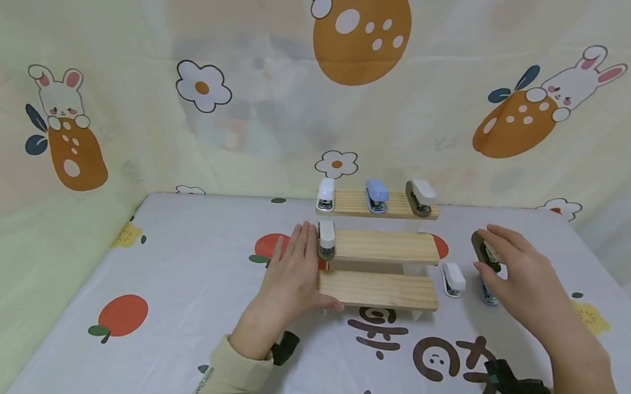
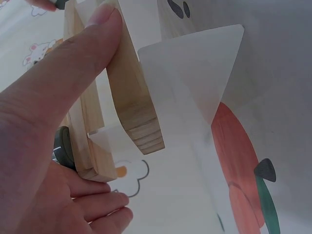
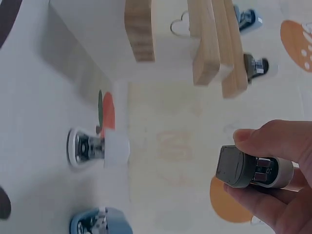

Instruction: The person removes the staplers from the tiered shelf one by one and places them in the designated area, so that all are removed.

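Observation:
My right hand (image 1: 524, 274) pinches a dark grey-green stapler (image 3: 248, 165) between thumb and fingers, above the table to the right of a tiered wooden rack (image 1: 382, 287). With fingers straight, my left hand (image 1: 293, 272) rests against the rack's left end, its thumb touching the lowest plank (image 2: 134, 102). On the middle plank's left end stands a grey-and-white stapler (image 1: 326, 240). The back plank bears a white stapler (image 1: 326, 194), a blue stapler (image 1: 377, 195) and another grey-and-white stapler (image 1: 420, 197).
On the table right of the rack stand a white stapler (image 1: 454, 279) and a blue stapler (image 3: 100, 222), the latter partly hidden by my right hand in the head view. Translucent side supports (image 2: 190, 73) hold up the planks. A printed cloth (image 1: 207, 137) hangs behind the table.

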Motion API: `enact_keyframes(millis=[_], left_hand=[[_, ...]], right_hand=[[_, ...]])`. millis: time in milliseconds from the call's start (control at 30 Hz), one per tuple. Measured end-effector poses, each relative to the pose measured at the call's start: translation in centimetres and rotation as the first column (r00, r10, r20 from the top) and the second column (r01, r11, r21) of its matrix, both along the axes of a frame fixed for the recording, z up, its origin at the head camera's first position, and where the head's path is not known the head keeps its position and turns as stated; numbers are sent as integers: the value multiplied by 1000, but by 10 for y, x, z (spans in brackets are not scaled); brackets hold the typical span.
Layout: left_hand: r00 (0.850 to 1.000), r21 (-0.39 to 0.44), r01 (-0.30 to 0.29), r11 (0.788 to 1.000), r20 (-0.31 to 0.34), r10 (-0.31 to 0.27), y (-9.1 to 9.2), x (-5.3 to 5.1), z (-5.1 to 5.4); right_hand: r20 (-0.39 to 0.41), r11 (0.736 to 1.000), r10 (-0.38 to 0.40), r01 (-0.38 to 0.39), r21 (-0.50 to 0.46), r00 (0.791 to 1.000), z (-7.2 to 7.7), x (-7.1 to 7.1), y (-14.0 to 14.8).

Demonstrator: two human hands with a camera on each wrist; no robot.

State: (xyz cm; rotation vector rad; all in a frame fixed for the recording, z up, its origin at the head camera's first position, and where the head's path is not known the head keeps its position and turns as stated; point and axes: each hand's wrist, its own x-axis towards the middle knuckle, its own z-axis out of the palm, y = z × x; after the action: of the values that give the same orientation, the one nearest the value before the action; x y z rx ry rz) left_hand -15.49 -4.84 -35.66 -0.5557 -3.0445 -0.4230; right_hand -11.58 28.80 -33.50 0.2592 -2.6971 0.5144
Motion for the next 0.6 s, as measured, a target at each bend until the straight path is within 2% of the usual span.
enact_keyframes(millis=[133,367,600], left_hand=[[1000,-3,-1,1000,6,1,1,0,0],[1000,-8,-6,1000,3,6,0,0,-1],[1000,-10,-11,1000,13,11,1,-1,-2]], right_hand=[[48,999,-33,33,-9,998,-2,-1,10],[17,1000,-21,21,-18,1000,-6,-2,24],[69,999,-52,53,1,996,-12,-4,37]])
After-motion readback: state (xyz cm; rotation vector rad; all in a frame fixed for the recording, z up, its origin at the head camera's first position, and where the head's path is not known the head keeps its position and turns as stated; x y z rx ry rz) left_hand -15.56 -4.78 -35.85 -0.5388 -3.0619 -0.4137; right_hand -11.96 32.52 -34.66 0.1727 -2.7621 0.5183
